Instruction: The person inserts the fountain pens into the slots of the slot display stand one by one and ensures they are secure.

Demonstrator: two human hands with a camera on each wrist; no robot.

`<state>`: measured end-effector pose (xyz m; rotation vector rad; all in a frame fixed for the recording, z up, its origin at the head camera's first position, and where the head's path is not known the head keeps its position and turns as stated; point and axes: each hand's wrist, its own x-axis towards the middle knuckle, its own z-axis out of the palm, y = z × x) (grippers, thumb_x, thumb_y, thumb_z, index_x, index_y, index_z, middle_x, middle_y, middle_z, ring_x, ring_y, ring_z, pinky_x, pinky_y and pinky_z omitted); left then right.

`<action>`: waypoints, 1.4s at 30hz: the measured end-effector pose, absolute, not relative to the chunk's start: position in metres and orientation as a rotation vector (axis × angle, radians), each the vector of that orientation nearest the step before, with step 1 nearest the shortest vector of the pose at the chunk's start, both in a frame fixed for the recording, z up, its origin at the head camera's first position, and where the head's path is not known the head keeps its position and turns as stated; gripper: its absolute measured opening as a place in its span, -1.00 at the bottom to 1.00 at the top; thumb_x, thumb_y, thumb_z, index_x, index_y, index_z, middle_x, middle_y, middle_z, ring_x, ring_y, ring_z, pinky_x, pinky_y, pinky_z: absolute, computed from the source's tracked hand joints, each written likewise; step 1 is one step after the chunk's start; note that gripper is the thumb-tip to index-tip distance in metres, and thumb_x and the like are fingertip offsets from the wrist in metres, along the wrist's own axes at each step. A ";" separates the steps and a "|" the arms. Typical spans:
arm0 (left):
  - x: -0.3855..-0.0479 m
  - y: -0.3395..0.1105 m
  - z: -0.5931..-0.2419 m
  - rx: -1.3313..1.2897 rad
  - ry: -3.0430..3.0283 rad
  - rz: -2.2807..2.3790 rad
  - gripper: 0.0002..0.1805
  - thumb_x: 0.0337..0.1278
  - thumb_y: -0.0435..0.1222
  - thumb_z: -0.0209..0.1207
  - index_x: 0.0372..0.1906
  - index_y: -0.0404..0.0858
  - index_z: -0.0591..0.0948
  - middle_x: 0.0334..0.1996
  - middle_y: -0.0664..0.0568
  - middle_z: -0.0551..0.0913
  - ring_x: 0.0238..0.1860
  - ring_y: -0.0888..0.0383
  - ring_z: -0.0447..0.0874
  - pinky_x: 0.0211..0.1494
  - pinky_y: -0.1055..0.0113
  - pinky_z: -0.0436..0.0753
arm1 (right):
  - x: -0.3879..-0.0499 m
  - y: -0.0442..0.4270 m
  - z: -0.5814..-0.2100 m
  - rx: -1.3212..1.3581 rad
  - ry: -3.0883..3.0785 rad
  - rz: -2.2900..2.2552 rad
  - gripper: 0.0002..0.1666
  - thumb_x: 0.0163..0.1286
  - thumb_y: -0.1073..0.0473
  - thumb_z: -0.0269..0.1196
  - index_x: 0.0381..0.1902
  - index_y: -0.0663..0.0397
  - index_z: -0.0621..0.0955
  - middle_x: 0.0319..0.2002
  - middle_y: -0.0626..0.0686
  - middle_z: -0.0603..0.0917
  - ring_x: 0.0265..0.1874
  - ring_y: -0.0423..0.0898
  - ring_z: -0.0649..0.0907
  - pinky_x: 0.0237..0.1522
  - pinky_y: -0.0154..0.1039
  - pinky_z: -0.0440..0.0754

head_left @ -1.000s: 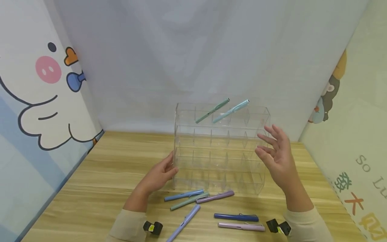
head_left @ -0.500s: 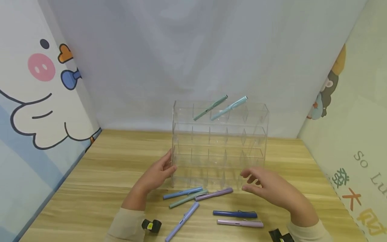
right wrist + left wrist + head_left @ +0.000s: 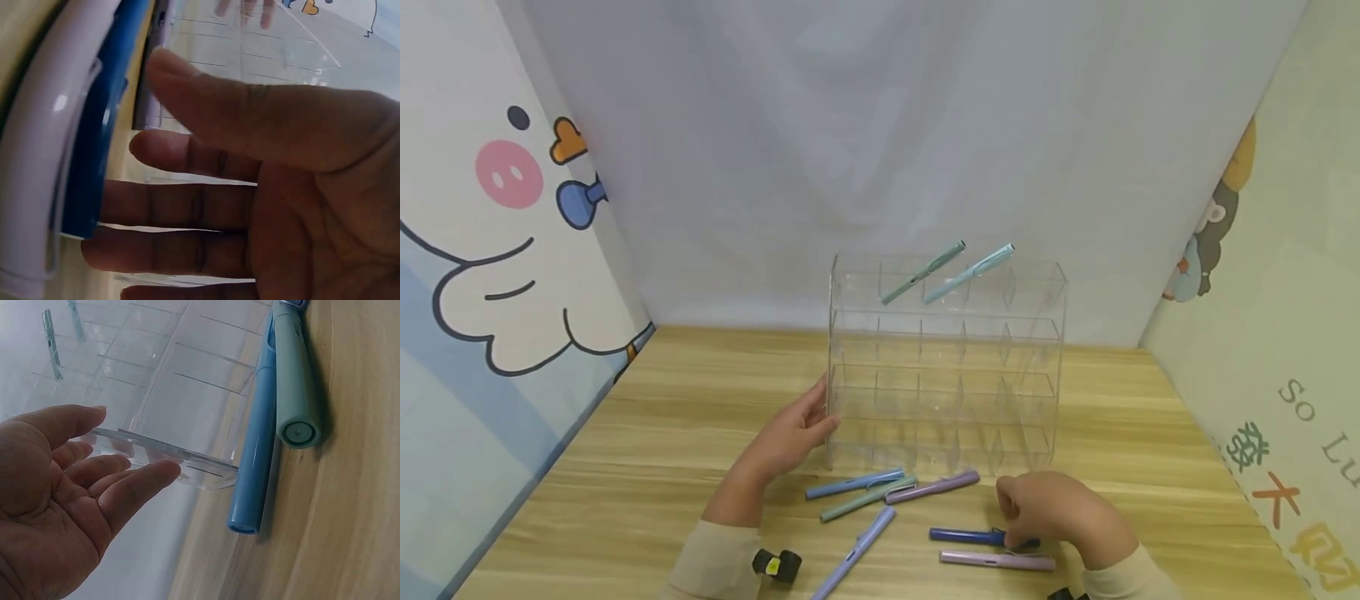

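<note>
A clear acrylic rack (image 3: 940,408) with tiers of small compartments stands upright on the table. My left hand (image 3: 786,433) rests at its left side wall, fingers relaxed and spread; in the left wrist view the fingertips lie against the panel's edge. My right hand (image 3: 1052,508) is low over the dark blue pen (image 3: 966,536), covering its clip end. In the right wrist view, thumb and fingers are apart beside that pen, pinching nothing. A pale pink pen (image 3: 996,561) lies parallel in front. Green (image 3: 923,273) and light-blue (image 3: 970,274) pens lean in the top tier.
Blue (image 3: 853,483), light green (image 3: 867,500) and purple (image 3: 932,487) pens lie close together before the rack. A lavender pen (image 3: 855,552) lies diagonally nearer the front. A white curtain (image 3: 880,125) hangs behind, with printed panels at both sides.
My right hand has come down from beside the rack's right side to the dark blue pen. My left hand has stayed at the rack's left side.
</note>
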<state>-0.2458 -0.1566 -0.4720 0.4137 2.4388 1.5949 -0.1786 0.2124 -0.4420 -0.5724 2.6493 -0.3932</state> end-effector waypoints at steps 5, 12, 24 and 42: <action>-0.246 -0.157 -0.473 0.420 2.445 1.611 -0.21 0.45 -0.14 0.08 0.59 0.09 -0.06 0.53 -0.12 0.13 0.42 -0.07 0.32 0.28 0.07 0.54 | -0.179 0.208 -0.450 -0.602 2.672 -0.295 -0.62 -0.09 0.14 0.54 -0.50 -0.14 0.49 -0.53 -0.20 0.49 -0.55 -0.19 0.43 -0.49 -0.25 0.42; -0.246 -0.155 -0.473 0.435 2.412 1.639 -0.22 0.46 -0.21 0.06 0.59 0.06 -0.07 0.52 -0.15 0.13 0.43 -0.11 0.29 0.25 0.08 0.57 | -0.177 0.206 -0.449 -0.654 2.652 -0.267 -0.68 -0.04 0.19 0.50 -0.57 -0.18 0.51 -0.57 -0.24 0.48 -0.58 -0.23 0.42 -0.51 -0.28 0.42; -0.243 -0.156 -0.471 0.403 2.411 1.625 -0.19 0.43 -0.07 0.08 0.59 0.02 -0.08 0.55 0.01 0.05 0.47 -0.03 0.24 0.29 0.10 0.55 | -0.173 0.205 -0.447 -0.670 2.587 -0.364 -0.63 -0.06 0.14 0.55 -0.55 -0.12 0.50 -0.59 -0.21 0.46 -0.59 -0.24 0.39 -0.52 -0.34 0.39; -0.245 -0.157 -0.474 0.396 2.422 1.621 -0.15 0.38 0.02 0.12 0.58 0.06 -0.06 0.55 0.01 0.07 0.46 -0.02 0.26 0.28 0.11 0.56 | -0.176 0.203 -0.446 -0.679 2.614 -0.332 -0.71 0.09 0.23 0.47 -0.50 -0.07 0.51 -0.56 -0.19 0.45 -0.56 -0.24 0.39 -0.50 -0.34 0.37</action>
